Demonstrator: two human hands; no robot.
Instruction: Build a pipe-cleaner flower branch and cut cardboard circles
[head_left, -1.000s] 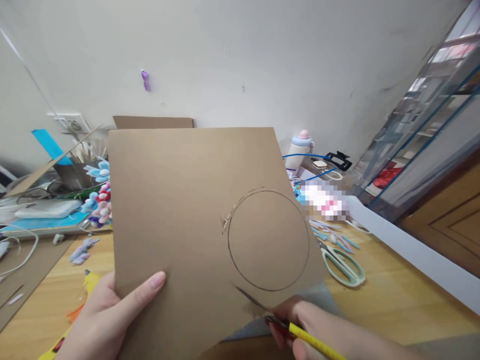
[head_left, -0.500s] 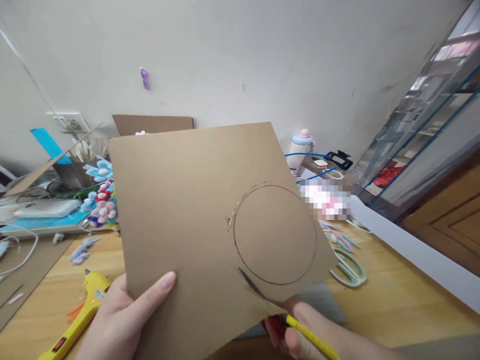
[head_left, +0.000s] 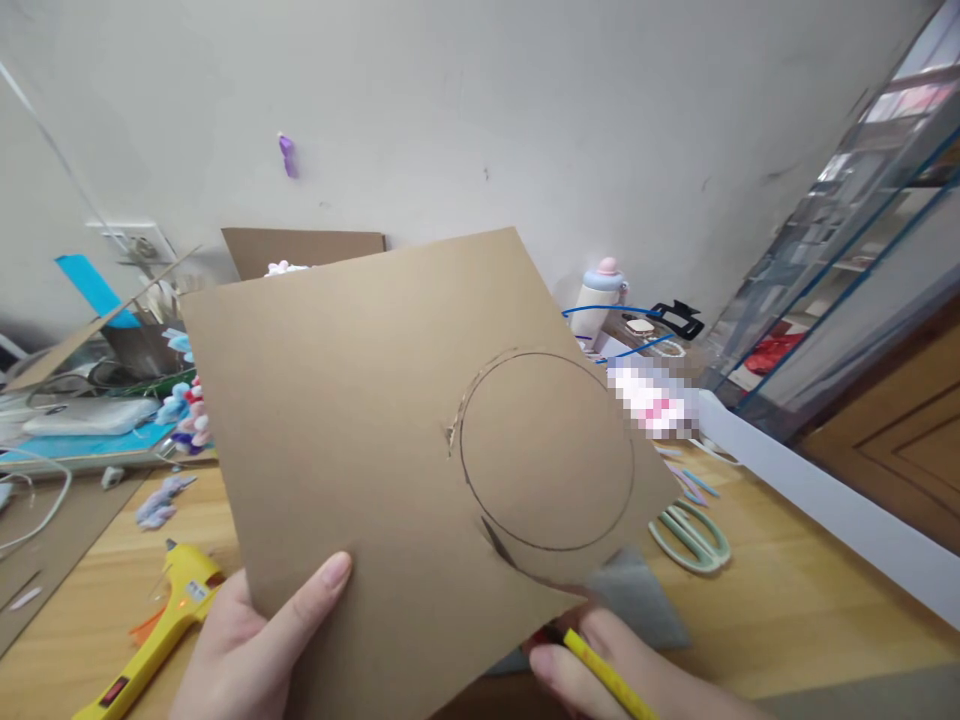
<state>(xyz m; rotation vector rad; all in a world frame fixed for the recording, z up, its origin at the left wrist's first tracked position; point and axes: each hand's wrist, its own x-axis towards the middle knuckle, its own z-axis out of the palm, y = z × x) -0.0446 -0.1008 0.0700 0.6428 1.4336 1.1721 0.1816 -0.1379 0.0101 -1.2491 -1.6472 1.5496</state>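
A large brown cardboard sheet (head_left: pixel 337 430) is held up and tilted in front of me, with a dark circle (head_left: pixel 463 440) drawn on its right part. Left of the circle runs a rough, torn-looking arc. A curved cut opens below the circle and runs toward the lower right edge. My left hand (head_left: pixel 262 640) grips the lower left side, thumb on the front, fingers hidden behind. At the lower right edge my right hand (head_left: pixel 592 660) is closed on a yellow-handled tool (head_left: pixel 607 675); its working end is mostly hidden.
A yellow glue gun (head_left: pixel 169 625) lies left of my left hand. Green-handled scissors (head_left: pixel 694 540) and coloured strips lie on the right of the wooden table (head_left: pixel 787 600). Behind stand a bottle (head_left: pixel 592 300), fuzzy flowers (head_left: pixel 184 410) and another cardboard piece (head_left: pixel 300 245). A grey piece (head_left: pixel 645 600) lies beyond my right hand.
The cardboard has turned counter-clockwise, its upper left corner shifting left and down and its right corner rising slightly. My right hand has moved slightly with the yellow-handled tool. My left hand keeps its grip.
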